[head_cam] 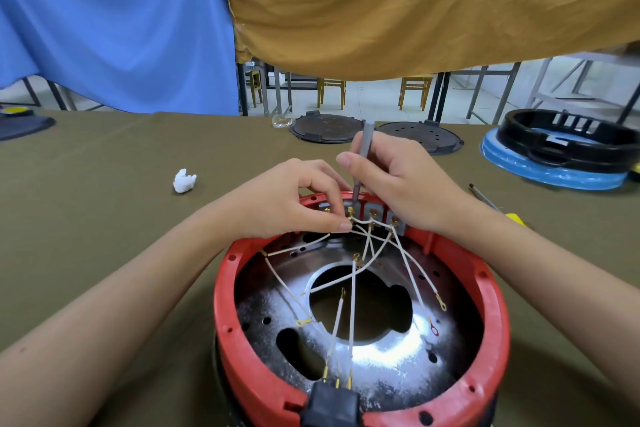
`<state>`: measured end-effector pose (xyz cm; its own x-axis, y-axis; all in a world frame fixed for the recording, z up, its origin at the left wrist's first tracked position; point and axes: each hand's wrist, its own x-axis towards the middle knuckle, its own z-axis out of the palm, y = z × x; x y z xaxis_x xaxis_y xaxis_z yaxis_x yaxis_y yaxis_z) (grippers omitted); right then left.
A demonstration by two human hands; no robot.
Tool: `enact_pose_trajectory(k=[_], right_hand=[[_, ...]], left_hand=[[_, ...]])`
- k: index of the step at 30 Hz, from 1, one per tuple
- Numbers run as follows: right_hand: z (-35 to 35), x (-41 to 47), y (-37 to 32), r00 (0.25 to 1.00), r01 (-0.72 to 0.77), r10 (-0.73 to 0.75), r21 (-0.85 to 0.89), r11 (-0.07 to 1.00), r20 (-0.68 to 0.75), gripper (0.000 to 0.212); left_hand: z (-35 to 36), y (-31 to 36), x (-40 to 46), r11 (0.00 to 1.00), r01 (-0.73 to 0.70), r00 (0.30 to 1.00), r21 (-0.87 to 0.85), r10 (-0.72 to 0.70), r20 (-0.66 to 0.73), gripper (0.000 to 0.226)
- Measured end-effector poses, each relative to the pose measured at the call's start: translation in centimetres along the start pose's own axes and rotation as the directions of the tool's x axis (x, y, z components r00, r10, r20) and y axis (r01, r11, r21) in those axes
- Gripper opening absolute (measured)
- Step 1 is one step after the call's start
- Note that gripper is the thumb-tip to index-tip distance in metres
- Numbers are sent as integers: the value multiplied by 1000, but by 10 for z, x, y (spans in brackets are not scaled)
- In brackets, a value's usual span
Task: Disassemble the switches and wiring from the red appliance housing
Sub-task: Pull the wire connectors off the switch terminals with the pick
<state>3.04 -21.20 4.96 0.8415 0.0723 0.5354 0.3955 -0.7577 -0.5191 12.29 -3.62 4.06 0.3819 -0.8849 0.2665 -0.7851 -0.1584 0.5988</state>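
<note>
Gripping a screwdriver point(360, 156) upright, your right hand point(398, 184) is setting its tip at the switches point(374, 215) on the red housing's point(491, 305) far rim; your left hand's point(294, 201) fingers point(341, 226) are pinching a wire point(360, 234) there, on the worktop point(104, 218).

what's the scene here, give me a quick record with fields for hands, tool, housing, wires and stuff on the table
left hand: pinches a white wire at the switch terminals
right hand: grips a grey screwdriver, tip down on a terminal
housing: red housing open side up, metal plate inside
wires: white wires with ring lugs, several ends loose
table: olive cloth, white crumpled tissue, two dark round plates, black ring on blue base
</note>
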Motion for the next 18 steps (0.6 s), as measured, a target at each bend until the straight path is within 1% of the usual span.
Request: enact_pose_trajectory(k=[3, 5, 9, 12, 15, 18], right_hand=[[-1, 0, 1, 1000, 8, -8, 15, 1000, 12, 28], [0, 2, 2, 1000, -16, 14, 56, 998, 24, 28], [0, 8, 10, 984, -178, 169, 221, 959, 60, 30], [0, 9, 15, 958, -286, 271, 290, 913, 92, 28], [1, 10, 19, 939, -345, 323, 345, 873, 122, 24], [1, 10, 20, 918, -396, 362, 396, 828, 162, 27]], left_hand=[[0, 0, 0, 1000, 0, 1000, 2, 0, -3, 23], [-1, 0, 0, 1000, -1, 1000, 8, 1, 2, 20], [-1, 0, 0, 1000, 8, 1000, 11, -8, 22, 10], [-1, 0, 0, 1000, 10, 1000, 12, -10, 20, 9], [0, -1, -1, 1000, 13, 1000, 1, -13, 16, 10], [0, -2, -1, 1000, 10, 1000, 2, -10, 21, 11]])
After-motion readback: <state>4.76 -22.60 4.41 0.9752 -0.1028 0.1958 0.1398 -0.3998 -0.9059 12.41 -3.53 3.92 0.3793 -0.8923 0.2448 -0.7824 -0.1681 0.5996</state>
